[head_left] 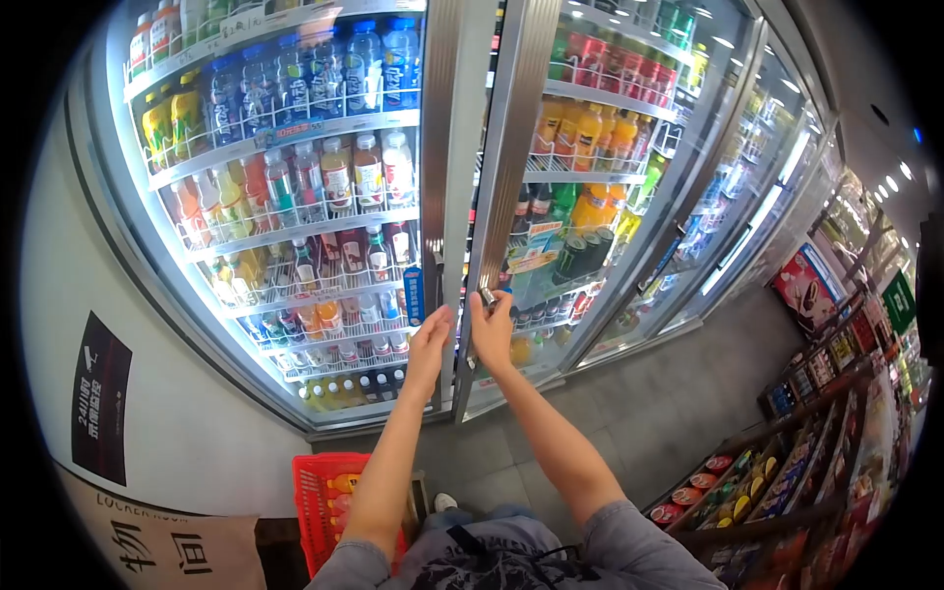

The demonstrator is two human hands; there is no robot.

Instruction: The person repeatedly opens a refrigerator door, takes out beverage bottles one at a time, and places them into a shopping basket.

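"What are your fingers doing?"

"The fingers of my right hand (495,332) are curled round the metal handle (487,295) at the edge of the right-hand door (514,128), which seems to stand a little ajar."

"And the left?"

"My left hand (429,346) is up beside the edge of the left-hand door (442,118), fingers pointing upward and slightly bent. I can't tell whether they grip anything. A blue label (413,296) is just beside them."

"Where exactly are the doors?"

"Straight in front of me, side by side on the drinks fridge. Blue-labelled bottles (364,64) fill a shelf behind the left one; dark cans (583,254) and orange drinks (590,128) show through the right one."

"Anything lower down?"

"A red basket (312,497), below and partly behind my left forearm, with orange-coloured things (344,483) in it."
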